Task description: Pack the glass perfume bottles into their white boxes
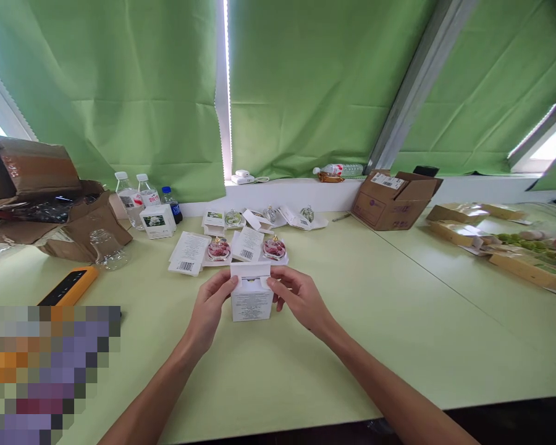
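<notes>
A small white carton (251,304) printed with fine text stands upright on the table between my hands. Its top flap is raised, and the side flaps are folded partly in over the opening. My left hand (212,303) grips the carton's left side, thumb at the top edge. On the opposite side my right hand (301,300) holds it, with the thumb on the right flap. Just behind are two round glass bottles with red contents, a left one (219,249) and a right one (274,248), beside white cartons (188,253). What lies inside the held carton is mostly hidden.
Clear glass bottles (234,217) with opened cartons lie farther back. Plastic drink bottles (130,201), a white box (158,220), an orange-and-black device (69,287) and a torn cardboard box (74,216) are at left. Another cardboard box (389,204) and trays (523,269) are at right.
</notes>
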Tool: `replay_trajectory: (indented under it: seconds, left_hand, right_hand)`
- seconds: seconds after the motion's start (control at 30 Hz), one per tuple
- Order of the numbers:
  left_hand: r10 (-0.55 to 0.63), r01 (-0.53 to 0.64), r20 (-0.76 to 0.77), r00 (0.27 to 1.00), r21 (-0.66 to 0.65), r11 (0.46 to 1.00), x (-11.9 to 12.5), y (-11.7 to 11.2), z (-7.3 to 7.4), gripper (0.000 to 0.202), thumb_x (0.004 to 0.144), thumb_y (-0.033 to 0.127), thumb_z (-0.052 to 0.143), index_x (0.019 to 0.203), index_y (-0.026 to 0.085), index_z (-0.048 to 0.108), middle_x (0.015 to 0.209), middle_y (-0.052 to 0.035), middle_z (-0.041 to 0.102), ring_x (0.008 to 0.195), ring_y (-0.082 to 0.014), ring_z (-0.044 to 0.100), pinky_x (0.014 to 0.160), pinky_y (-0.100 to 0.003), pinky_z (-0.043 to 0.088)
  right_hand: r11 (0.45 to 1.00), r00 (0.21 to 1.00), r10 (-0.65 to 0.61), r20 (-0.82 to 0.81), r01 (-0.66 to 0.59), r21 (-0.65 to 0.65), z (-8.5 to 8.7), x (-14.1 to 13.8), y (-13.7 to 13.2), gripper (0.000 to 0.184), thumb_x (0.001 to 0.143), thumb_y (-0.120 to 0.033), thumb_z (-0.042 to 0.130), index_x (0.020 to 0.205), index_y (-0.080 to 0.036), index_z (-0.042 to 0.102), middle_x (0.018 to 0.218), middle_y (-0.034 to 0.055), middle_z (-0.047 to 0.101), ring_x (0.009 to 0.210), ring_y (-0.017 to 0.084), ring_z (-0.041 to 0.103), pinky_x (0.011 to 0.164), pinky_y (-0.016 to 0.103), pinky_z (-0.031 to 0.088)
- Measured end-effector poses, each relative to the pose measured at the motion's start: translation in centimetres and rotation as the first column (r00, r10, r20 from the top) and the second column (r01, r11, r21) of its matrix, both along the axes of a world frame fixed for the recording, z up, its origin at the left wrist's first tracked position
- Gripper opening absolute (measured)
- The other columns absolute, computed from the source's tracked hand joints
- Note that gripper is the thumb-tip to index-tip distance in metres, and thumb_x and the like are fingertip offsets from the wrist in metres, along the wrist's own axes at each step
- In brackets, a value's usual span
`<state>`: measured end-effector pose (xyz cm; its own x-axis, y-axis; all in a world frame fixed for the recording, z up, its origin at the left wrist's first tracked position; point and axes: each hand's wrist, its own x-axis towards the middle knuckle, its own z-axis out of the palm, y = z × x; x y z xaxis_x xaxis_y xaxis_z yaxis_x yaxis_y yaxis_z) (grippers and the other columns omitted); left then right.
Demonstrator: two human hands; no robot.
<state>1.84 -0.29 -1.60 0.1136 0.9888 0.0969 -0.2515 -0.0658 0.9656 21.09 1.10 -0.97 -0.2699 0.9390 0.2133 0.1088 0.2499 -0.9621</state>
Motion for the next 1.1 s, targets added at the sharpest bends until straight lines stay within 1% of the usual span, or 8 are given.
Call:
replay_trajectory:
  seconds: [0.17, 0.33, 0.5, 0.73, 0.83, 0.9, 1.0, 1.1]
  left_hand:
    - [-0.014, 0.014, 0.015, 1.000, -0.005, 1.000, 0.04, 0.00, -0.01, 0.031, 0.084, 0.033, 0.058, 0.111, 0.020, 0.067, 0.105, -0.0054, 0.070, 0.097, -0.0223, 0.061, 0.079, -0.029, 0.044]
    - [-0.006, 0.006, 0.012, 1.000, -0.033, 0.999, 0.10, -0.01, -0.01, 0.034, 0.083, 0.036, 0.060, 0.112, 0.020, 0.067, 0.106, -0.0054, 0.070, 0.094, -0.0224, 0.062, 0.078, -0.029, 0.044]
    - [-0.018, 0.018, -0.004, 1.000, -0.031, 0.999, 0.02, 0.04, 0.00, 0.034, 0.084, 0.035, 0.059, 0.113, 0.020, 0.066, 0.107, -0.0055, 0.070, 0.096, -0.0223, 0.062, 0.080, -0.030, 0.044]
    - [0.036, -0.037, 0.009, 0.999, 0.029, 0.999, -0.20, 0.02, 0.10, 0.035, 0.084, 0.033, 0.059, 0.116, 0.020, 0.064, 0.113, -0.0062, 0.067, 0.101, -0.0237, 0.060, 0.083, -0.030, 0.043]
    - [0.004, -0.006, 0.025, 1.000, 0.058, 0.998, -0.28, -0.12, 0.27, 0.035, 0.082, 0.029, 0.059, 0.116, 0.019, 0.064, 0.114, -0.0066, 0.067, 0.103, -0.0253, 0.059, 0.084, -0.031, 0.042]
    - [-0.037, 0.034, 0.035, 0.999, 0.082, 0.996, -0.34, -0.17, 0.29, 0.037, 0.080, 0.022, 0.058, 0.117, 0.019, 0.062, 0.115, -0.0062, 0.066, 0.105, -0.0257, 0.058, 0.086, -0.032, 0.042]
    - [-0.080, 0.075, 0.041, 0.996, 0.120, 0.990, -0.40, -0.17, 0.24, 0.042, 0.076, 0.011, 0.054, 0.116, 0.020, 0.061, 0.116, -0.0050, 0.065, 0.108, -0.0247, 0.056, 0.086, -0.030, 0.041]
    - [-0.082, 0.076, 0.041, 0.996, 0.138, 0.987, -0.39, -0.13, 0.25, 0.041, 0.075, 0.009, 0.052, 0.114, 0.020, 0.060, 0.117, -0.0045, 0.064, 0.109, -0.0237, 0.055, 0.086, -0.029, 0.041]
  right_hand:
    - [1.000, 1.000, 0.022, -0.008, -0.023, -0.007, 0.04, 0.01, -0.03, 0.032, 0.085, -0.041, 0.055, 0.106, -0.019, 0.066, 0.086, 0.0050, 0.064, 0.064, 0.014, 0.055, 0.048, 0.024, 0.050]
    - [0.999, 0.999, 0.013, -0.030, -0.014, -0.037, -0.14, -0.16, 0.10, 0.032, 0.085, -0.041, 0.055, 0.105, -0.019, 0.067, 0.078, 0.0035, 0.062, 0.061, 0.013, 0.053, 0.048, 0.024, 0.049]
    - [0.998, 0.999, 0.013, -0.048, -0.016, -0.061, -0.23, -0.30, 0.13, 0.033, 0.085, -0.042, 0.055, 0.105, -0.018, 0.067, 0.075, 0.0026, 0.061, 0.060, 0.012, 0.053, 0.049, 0.024, 0.049]
    - [1.000, 0.999, 0.003, -0.038, -0.003, -0.025, 0.01, -0.11, -0.10, 0.036, 0.085, -0.044, 0.054, 0.110, -0.020, 0.066, 0.085, 0.0046, 0.064, 0.065, 0.014, 0.056, 0.050, 0.025, 0.051]
    - [1.000, 0.999, 0.001, -0.033, -0.002, -0.016, 0.11, -0.02, -0.08, 0.036, 0.086, -0.043, 0.054, 0.112, -0.021, 0.065, 0.088, 0.0055, 0.065, 0.065, 0.014, 0.056, 0.050, 0.026, 0.051]
    - [1.000, 0.999, 0.000, -0.036, 0.000, -0.012, 0.15, 0.05, -0.01, 0.036, 0.086, -0.041, 0.054, 0.112, -0.020, 0.065, 0.090, 0.0060, 0.065, 0.065, 0.014, 0.057, 0.051, 0.026, 0.052]
    - [1.000, 0.998, 0.003, -0.056, -0.004, -0.007, 0.21, 0.20, 0.05, 0.033, 0.085, -0.035, 0.053, 0.113, -0.021, 0.065, 0.094, 0.0063, 0.065, 0.066, 0.014, 0.056, 0.052, 0.027, 0.052]
    - [1.000, 0.998, 0.024, -0.065, -0.024, 0.005, 0.29, 0.36, -0.01, 0.032, 0.083, -0.027, 0.053, 0.113, -0.023, 0.065, 0.104, 0.0061, 0.065, 0.068, 0.014, 0.056, 0.054, 0.027, 0.053]
